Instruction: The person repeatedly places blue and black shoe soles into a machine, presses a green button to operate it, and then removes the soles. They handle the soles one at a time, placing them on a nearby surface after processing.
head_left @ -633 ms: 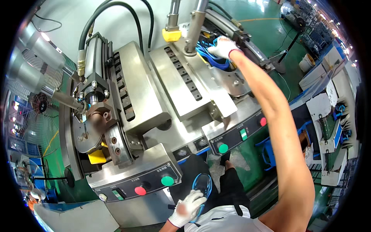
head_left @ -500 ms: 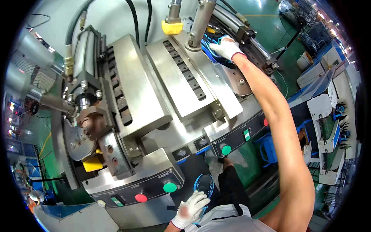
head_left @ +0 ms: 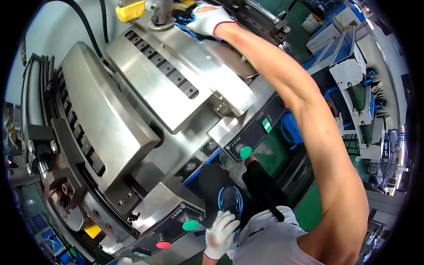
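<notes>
The gloved left hand (head_left: 220, 236) clasps a shoe (head_left: 230, 199) close to the person's body, fingers (head_left: 225, 219) curled over it and nearly together. The right hand (head_left: 209, 21) touches the second shoe (head_left: 184, 19) beside the machine's (head_left: 157, 84) post (head_left: 161, 14); whether its fingers pinch, I cannot tell.
</notes>
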`<move>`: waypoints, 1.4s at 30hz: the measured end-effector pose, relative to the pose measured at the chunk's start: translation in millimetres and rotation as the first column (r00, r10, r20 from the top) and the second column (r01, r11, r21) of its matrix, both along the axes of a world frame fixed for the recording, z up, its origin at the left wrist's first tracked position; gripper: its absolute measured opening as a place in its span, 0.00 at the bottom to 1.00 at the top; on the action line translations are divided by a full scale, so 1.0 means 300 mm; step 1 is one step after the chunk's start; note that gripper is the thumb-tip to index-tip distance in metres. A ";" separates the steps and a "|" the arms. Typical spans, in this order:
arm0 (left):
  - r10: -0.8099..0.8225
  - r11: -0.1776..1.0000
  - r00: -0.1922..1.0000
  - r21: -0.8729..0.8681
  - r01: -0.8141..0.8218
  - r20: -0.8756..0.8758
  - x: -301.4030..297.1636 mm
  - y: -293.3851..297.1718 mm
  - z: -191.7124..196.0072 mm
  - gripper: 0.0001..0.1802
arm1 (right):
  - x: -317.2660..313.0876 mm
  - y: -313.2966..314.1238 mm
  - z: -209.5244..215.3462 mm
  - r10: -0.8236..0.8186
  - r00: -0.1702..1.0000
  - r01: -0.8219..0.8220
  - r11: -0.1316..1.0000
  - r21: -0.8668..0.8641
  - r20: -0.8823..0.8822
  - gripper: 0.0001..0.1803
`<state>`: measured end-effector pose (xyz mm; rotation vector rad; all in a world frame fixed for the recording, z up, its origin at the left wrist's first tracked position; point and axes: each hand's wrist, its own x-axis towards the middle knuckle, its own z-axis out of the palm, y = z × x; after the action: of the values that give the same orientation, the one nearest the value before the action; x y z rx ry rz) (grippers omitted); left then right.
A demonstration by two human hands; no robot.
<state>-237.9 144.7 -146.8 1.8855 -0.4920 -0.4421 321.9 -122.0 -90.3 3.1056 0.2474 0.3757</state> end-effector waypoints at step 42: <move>-0.148 0.974 0.908 -0.102 0.203 0.392 0.050 -1.075 0.510 0.34 | -2.227 -0.394 -0.008 -0.518 0.827 0.036 0.436 0.899 0.218 0.62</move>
<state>-223.0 -177.7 6.2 1.7996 -0.9366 -0.1448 -346.4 -240.3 -92.8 3.6332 -0.7599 1.7201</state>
